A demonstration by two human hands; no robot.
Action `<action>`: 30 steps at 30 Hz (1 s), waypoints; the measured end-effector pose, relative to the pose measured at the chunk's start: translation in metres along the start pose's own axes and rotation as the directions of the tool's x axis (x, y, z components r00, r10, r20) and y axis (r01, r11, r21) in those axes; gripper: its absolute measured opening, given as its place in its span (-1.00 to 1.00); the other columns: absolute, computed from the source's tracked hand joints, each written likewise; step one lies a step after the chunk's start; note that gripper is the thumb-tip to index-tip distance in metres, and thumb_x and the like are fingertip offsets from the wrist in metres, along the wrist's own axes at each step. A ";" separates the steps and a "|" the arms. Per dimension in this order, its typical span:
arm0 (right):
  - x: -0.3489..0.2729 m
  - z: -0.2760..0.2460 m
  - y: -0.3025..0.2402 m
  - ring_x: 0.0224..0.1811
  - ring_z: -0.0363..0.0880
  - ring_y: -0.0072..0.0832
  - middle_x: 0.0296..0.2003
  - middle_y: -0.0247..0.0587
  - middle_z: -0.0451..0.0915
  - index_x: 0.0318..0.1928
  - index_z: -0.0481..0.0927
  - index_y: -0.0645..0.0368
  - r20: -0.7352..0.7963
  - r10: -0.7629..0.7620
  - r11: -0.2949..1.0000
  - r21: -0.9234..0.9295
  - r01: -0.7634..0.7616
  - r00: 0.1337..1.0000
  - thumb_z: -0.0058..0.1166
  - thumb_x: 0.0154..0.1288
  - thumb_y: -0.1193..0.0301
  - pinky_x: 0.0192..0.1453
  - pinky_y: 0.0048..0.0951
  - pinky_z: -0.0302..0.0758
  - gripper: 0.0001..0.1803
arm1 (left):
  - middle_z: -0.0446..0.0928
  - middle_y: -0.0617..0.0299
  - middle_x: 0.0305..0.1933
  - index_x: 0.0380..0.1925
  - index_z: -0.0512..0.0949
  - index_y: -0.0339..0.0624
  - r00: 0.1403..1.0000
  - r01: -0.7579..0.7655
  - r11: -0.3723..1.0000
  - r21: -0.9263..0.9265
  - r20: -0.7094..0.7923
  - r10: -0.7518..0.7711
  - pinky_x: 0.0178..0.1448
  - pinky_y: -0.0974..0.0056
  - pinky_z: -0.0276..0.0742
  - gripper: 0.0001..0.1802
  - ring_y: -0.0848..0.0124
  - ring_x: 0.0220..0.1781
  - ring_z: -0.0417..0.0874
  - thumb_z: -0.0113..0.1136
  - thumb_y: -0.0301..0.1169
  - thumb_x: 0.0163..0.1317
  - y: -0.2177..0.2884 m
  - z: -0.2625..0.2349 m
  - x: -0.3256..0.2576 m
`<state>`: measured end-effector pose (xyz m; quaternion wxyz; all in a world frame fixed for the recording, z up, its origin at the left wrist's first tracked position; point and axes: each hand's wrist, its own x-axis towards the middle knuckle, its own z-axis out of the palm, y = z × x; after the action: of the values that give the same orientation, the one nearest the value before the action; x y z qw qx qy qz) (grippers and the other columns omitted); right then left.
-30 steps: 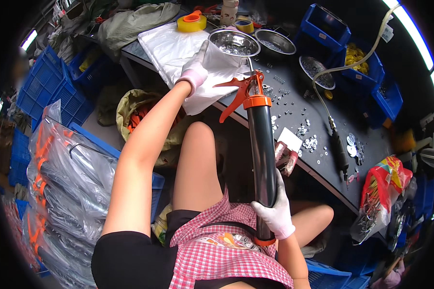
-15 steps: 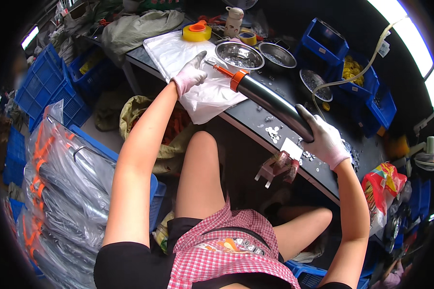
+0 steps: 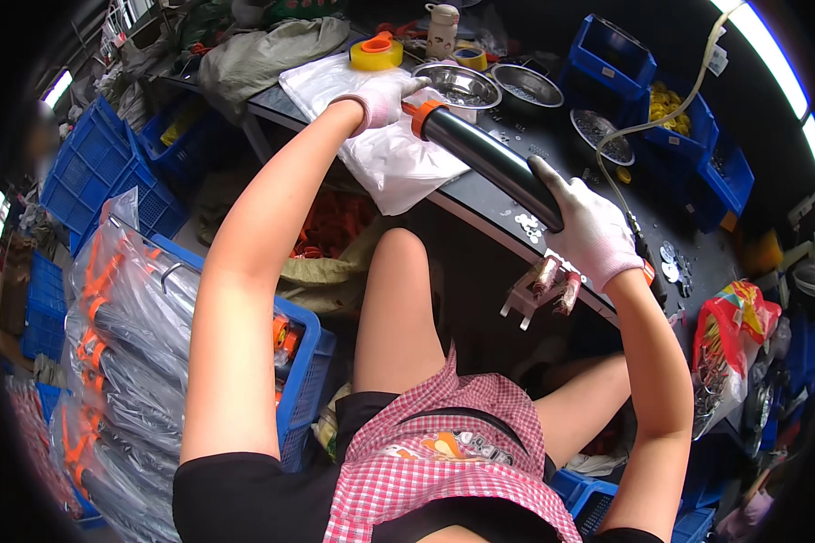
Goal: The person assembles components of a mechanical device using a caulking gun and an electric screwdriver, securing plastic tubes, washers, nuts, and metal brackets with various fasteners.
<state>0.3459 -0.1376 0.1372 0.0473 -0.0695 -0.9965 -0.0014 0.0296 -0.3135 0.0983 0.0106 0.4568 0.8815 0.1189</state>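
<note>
A black tube (image 3: 493, 161) with an orange cap (image 3: 423, 116), like the barrel of a caulking gun, slants over the workbench. Gloved in white, my right hand (image 3: 590, 226) wraps round its lower right end, the thumb lying along the top. My left hand (image 3: 385, 101), also gloved, is closed at the cap end around the slim orange nozzle, which it mostly hides. White plastic bags (image 3: 398, 172) lie on the bench below my left hand. A small clamp-like metal fixture (image 3: 541, 288) with wrapped posts sits at the bench edge under my right hand.
Metal bowls (image 3: 527, 86) of small parts, yellow tape (image 3: 376, 56) and a bottle (image 3: 441, 32) stand behind. Blue bins (image 3: 611, 59) are at the back right, beside a hanging cable (image 3: 688, 104). Bagged black-and-orange tubes (image 3: 136, 362) fill the left side. White washers (image 3: 528, 228) lie near the edge.
My left hand has moved from beside the nozzle onto it, covering it. The tube has shifted slightly left in view, with my right hand still on its end.
</note>
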 end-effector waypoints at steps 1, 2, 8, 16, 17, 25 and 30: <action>0.000 0.002 -0.004 -0.07 0.60 -0.04 -0.10 0.06 0.53 0.41 0.19 -0.23 0.015 0.022 1.000 -0.001 -0.022 1.000 0.17 -0.03 0.52 0.01 -0.16 0.54 -0.08 | 0.37 0.08 0.36 0.40 0.24 0.07 1.000 -0.006 1.000 0.026 -0.009 0.007 0.42 0.28 0.26 -0.30 0.18 0.36 0.40 0.08 -0.56 0.24 0.005 -0.001 -0.005; -0.001 0.004 -0.008 -0.05 0.60 -0.05 -0.10 0.06 0.54 0.42 0.19 -0.22 0.027 0.046 0.999 -0.004 -0.046 0.999 0.17 -0.02 0.52 0.02 -0.17 0.54 -0.08 | 0.37 0.08 0.36 0.40 0.24 0.07 1.000 -0.006 0.999 0.032 -0.010 0.007 0.42 0.28 0.26 -0.30 0.18 0.36 0.40 0.08 -0.56 0.24 0.013 -0.002 -0.011; 0.013 0.019 -0.030 -0.03 0.60 -0.04 -0.06 0.06 0.55 0.41 0.19 -0.19 -0.037 0.064 0.997 0.044 -0.063 0.997 0.14 0.06 0.49 0.05 -0.16 0.53 -0.14 | 0.58 0.09 0.03 0.30 0.40 0.13 0.993 0.120 0.943 -0.310 0.047 -0.110 0.03 0.28 0.53 -0.50 0.23 -0.08 0.62 -0.08 -0.50 0.38 0.041 -0.022 -0.016; 0.037 0.059 -0.077 -0.01 0.59 0.00 -0.05 0.14 0.55 0.45 0.10 -0.13 -0.177 0.200 0.862 0.500 -0.087 0.964 0.20 -0.01 0.33 0.09 -0.14 0.49 -0.05 | 0.63 0.06 -0.06 0.10 0.53 -0.09 0.993 -0.114 0.987 0.109 0.022 0.112 0.01 0.20 0.51 -0.68 0.14 -0.13 0.64 -0.05 -0.43 0.39 0.077 -0.051 -0.014; 0.035 0.066 -0.083 0.00 0.59 0.00 -0.05 0.15 0.55 0.45 0.09 -0.11 -0.191 0.222 0.814 0.576 -0.074 0.956 0.22 -0.02 0.31 0.09 -0.14 0.50 -0.03 | 0.62 0.05 -0.04 0.11 0.52 -0.12 0.975 -0.223 0.975 -0.011 -0.026 0.222 0.01 0.22 0.52 -0.65 0.17 -0.12 0.65 0.00 -0.44 0.34 0.085 -0.049 -0.026; -0.065 0.090 -0.145 -0.09 0.54 0.04 -0.05 0.10 0.45 0.46 0.00 0.07 -0.527 0.334 0.666 0.718 0.200 0.782 0.41 -0.05 0.37 -0.05 -0.12 0.54 0.10 | 0.30 0.11 0.36 0.32 0.27 -0.19 0.513 -0.378 0.820 -0.429 -0.835 -0.200 0.21 0.15 0.41 -0.19 0.30 0.30 0.38 0.28 -0.04 0.15 0.181 -0.016 -0.228; -0.122 0.095 -0.147 -0.03 0.51 -0.19 0.16 0.11 0.36 0.40 0.21 0.02 -0.708 -0.051 0.617 0.532 0.580 0.704 0.42 0.01 0.06 0.04 -0.22 0.51 -0.02 | 0.56 -0.15 -0.11 0.25 0.25 -0.35 0.905 -0.419 -0.392 -0.819 -0.410 -0.111 -0.13 0.10 0.63 -0.13 0.11 -0.24 0.68 0.06 0.22 0.26 0.153 0.039 -0.260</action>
<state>0.4369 -0.2987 0.0320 0.4004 0.1496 -0.8294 0.3598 0.3084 -0.4307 0.0710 0.2211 0.3416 0.3024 0.8620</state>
